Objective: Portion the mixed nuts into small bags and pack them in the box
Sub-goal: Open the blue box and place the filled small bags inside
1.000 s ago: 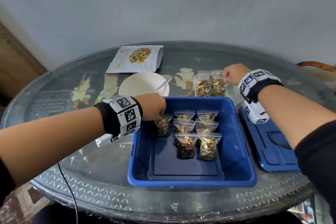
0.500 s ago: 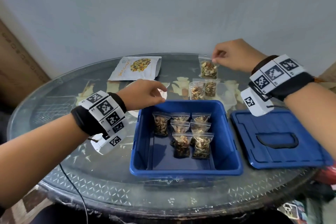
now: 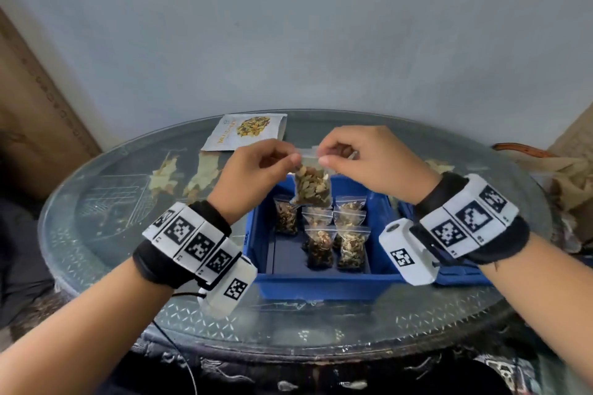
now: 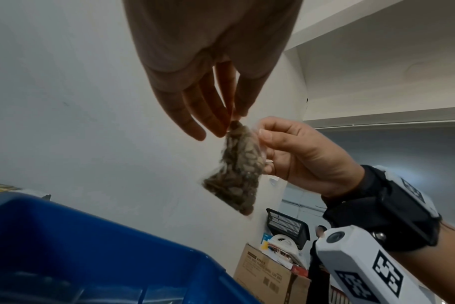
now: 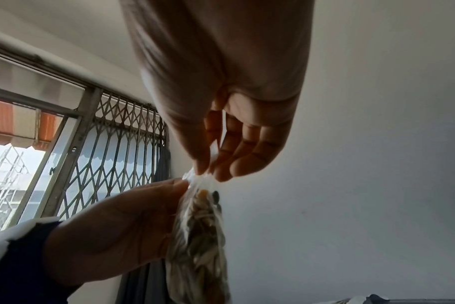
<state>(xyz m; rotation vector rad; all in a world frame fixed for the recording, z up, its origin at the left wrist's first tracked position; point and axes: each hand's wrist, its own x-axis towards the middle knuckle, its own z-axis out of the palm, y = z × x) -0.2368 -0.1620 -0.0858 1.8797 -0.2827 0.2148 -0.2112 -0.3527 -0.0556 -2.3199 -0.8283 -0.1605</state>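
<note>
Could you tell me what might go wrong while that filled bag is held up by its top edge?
Both the left hand and right hand pinch only the top strip of the small bag, above the blue box. If the seal is not fully pressed, nuts could spill. A slipped pinch might drop it onto the packed bags, toppling them.

Six filled small bags (image 3: 350, 245) stand in the one blue box (image 3: 321, 286), toward its far edge. A seventh bag (image 3: 313, 186) hangs between two hands. One printed nut pouch (image 3: 245, 131) lies at the tabletop's far edge.
</note>
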